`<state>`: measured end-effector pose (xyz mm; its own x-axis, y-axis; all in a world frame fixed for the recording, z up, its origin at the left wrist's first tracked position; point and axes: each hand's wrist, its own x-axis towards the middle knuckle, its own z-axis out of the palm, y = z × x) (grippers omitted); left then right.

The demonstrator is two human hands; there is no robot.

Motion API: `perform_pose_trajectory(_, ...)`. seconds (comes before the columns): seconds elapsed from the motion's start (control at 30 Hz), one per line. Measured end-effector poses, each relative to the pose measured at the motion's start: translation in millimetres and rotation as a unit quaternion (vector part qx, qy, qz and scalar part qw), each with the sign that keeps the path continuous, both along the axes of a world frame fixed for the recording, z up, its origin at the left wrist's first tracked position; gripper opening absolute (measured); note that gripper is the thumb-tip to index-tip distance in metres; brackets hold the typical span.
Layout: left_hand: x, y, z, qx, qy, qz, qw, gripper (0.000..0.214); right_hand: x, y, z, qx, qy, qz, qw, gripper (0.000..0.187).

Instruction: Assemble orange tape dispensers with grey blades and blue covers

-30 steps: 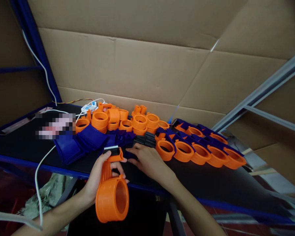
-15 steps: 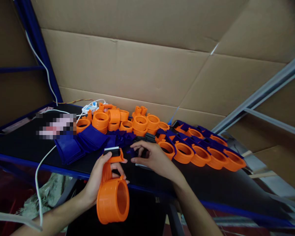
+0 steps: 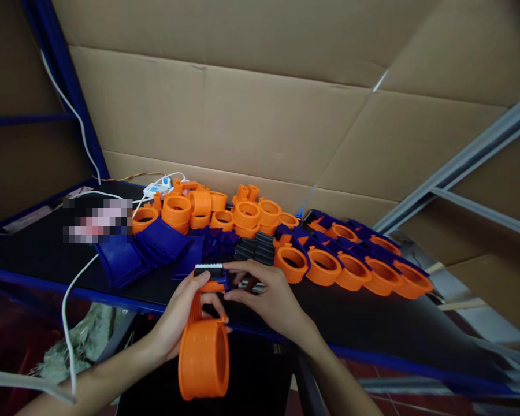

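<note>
An orange tape dispenser [image 3: 204, 358] hangs from my left hand [image 3: 186, 306], which is closed around its handle with the ring downward. On its head sit a black roller [image 3: 212, 271] and a white toothed blade [image 3: 208, 266]. My right hand [image 3: 271, 292] pinches a small blue plastic piece [image 3: 229, 281] between thumb and fingers, against the right end of the head; the fingers partly hide it. A grey metallic object [image 3: 253, 286] shows behind the right fingers, too covered to name. Small blue pieces [image 3: 219, 242] lie in a pile just beyond the hands.
Blue flat sheets [image 3: 121, 260] lie stacked at left. Black rollers [image 3: 253, 249] are grouped behind my right hand. Orange dispenser bodies [image 3: 176, 211] stand at the back, with blue-and-orange dispensers [image 3: 325, 266] in rows at right. A white cable [image 3: 67, 323] hangs over the front left edge.
My right hand has moved left and now holds a small blue piece at the dispenser's head. My left hand with the dispenser has shifted slightly right.
</note>
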<state>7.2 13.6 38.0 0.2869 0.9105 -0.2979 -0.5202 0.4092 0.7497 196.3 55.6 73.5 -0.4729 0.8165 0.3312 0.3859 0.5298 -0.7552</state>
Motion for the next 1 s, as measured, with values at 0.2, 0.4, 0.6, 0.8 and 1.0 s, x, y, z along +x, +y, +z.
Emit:
perform_pose_trajectory(0.2, -3.2, 1.1, 0.0, -0.02, -0.002, -0.034, 0.999, 0.033, 4.1, -0.9, -1.4, 0.072, -0.015, 0.008, 0.997, 0.042)
perform_pose_trajectory(0.4, -1.7, 0.2, 4.6, 0.005, -0.012, -0.035, 0.999, 0.032, 3.4, -1.5, -8.9, 0.104, -0.016, 0.004, 0.994, 0.041)
perform_pose_trajectory(0.6, 3.6, -4.2, 2.5, 0.024, 0.035, -0.021, 0.999, 0.031, 5.1, -7.4, -6.1, 0.146, -0.017, 0.023, 0.989, 0.033)
perform_pose_trajectory(0.8, 2.5, -3.9, -4.7, 0.093, 0.066, -0.013, 0.993, 0.023, 4.6, -12.2, -4.3, 0.19, -0.029, 0.017, 0.981, 0.031)
perform_pose_trajectory(1.0, -11.2, -6.0, 5.8, 0.103, -0.135, -0.084, 0.982, 0.036, 2.0, -26.2, 4.6, 0.241, -0.021, -0.002, 0.97, 0.004)
